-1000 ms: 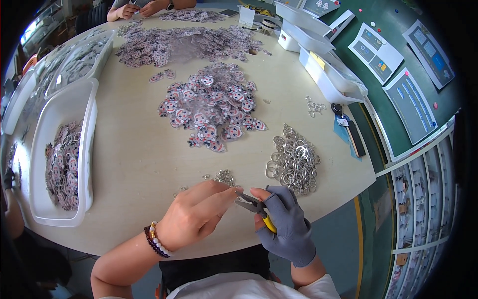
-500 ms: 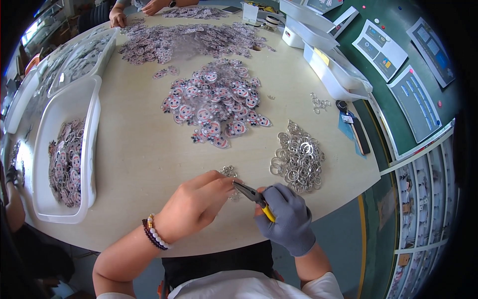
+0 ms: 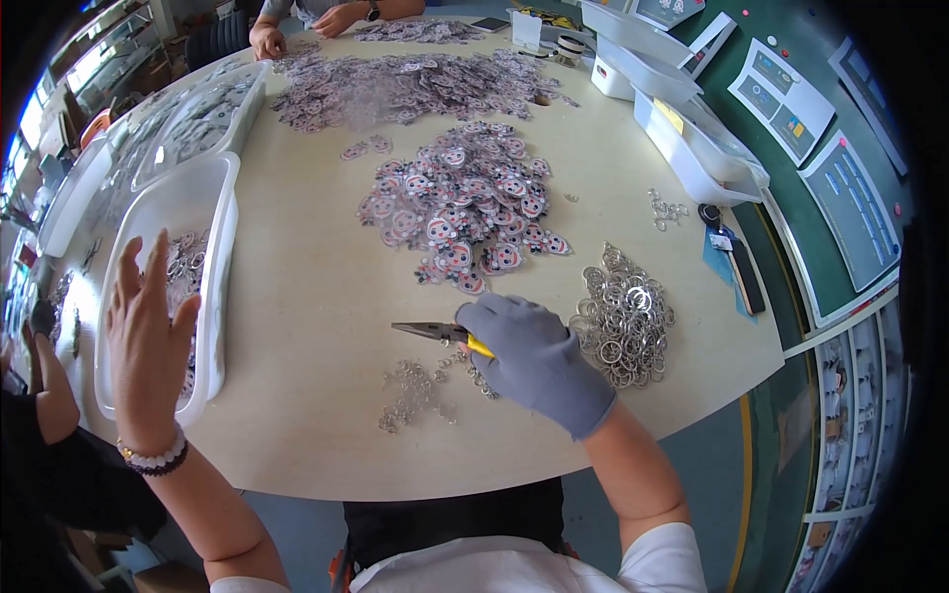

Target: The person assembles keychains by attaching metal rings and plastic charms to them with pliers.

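My left hand, bare with beaded bracelets at the wrist, is raised over the white plastic bin on the left. Its fingers are spread and nothing shows in them. Inside the bin lie printed charms with metal rings, partly hidden by the hand. My right hand, in a grey glove, grips needle-nose pliers with yellow handles, their jaws pointing left. Below the pliers is a loose pile of small metal chain pieces. A heap of silver split rings lies to the right of the glove.
A heap of clear printed charms lies mid-table, with a larger heap behind it. At the far side another person's hands rest near that heap. White bins and a black key fob line the right edge.
My left hand has left the plier tips and swung left to the bin, opening its fingers. My right hand has shifted slightly left and up with the pliers, which now point more level.
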Motion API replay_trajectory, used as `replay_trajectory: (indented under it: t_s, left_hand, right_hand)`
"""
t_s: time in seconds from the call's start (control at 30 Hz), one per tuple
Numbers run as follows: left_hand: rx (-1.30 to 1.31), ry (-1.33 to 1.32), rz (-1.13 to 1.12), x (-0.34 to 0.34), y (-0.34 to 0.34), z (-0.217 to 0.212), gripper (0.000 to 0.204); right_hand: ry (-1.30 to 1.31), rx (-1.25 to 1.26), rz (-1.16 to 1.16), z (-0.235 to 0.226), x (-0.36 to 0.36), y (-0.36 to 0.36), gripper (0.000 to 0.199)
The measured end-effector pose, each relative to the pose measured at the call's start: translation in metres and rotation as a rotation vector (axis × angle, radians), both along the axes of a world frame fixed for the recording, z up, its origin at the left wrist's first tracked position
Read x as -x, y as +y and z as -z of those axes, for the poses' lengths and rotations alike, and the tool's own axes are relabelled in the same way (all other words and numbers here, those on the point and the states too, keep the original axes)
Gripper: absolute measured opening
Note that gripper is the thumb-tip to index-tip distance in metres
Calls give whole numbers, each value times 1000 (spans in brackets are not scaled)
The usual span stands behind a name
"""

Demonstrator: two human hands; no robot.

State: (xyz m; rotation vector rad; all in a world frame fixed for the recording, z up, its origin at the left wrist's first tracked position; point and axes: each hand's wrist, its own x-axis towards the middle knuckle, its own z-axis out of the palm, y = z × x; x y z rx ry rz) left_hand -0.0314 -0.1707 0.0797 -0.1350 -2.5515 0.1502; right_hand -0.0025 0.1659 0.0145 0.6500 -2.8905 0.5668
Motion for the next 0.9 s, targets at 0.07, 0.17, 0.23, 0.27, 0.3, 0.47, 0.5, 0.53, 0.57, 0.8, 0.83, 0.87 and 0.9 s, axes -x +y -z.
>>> replay_trajectory:
  t_s: [0.07, 0.17, 0.23, 0.27, 0.3, 0.47, 0.5, 0.53, 0.57, 0.8, 0.83, 0.87, 0.9]
  left_hand:
    - [86, -32, -78, 2, 22, 1, 55]
    - [-159, -129, 275, 16, 69, 4, 47]
    - [-317, -306, 477, 34, 94, 16, 37]
    - [-376, -416, 535, 47, 105, 28, 32]
    - [-385, -519, 573, 59, 115, 36, 31]
    - [-374, -428, 740, 87, 162, 75, 34]
    - [-375, -369, 730, 86, 172, 79, 29]
    - [-374, -312, 718, 86, 179, 85, 25]
    - [-293, -312, 689, 85, 185, 93, 20]
    - [-408, -336, 661, 72, 186, 85, 38]
    - [-437, -287, 701, 73, 178, 85, 36]
    - [-438, -289, 709, 69, 175, 80, 36]
    - [-854, -563, 755, 60, 173, 74, 32]
  right_hand:
    - [-7, -47, -9, 3, 13, 1, 24]
    - [-198, -112, 13, 3, 21, 1, 21]
    - [-161, -143, -46, 10, 23, 1, 22]
    - [-156, -146, -47, 9, 21, 0, 22]
    - [-110, -153, -59, 7, 19, -1, 22]
    - [-13, -138, -36, -3, 5, 8, 22]
    - [-8, -101, -9, -6, 1, 14, 22]
    - [-3, -63, 17, -8, -2, 19, 22]
    - [-4, -63, 19, -8, -4, 23, 22]
    - [-86, 253, 106, -13, -11, 45, 19]
    - [-137, 414, 129, -16, -10, 46, 18]
    - [-136, 413, 137, -20, -10, 47, 18]
    - [-280, 612, 157, -22, -10, 49, 17]
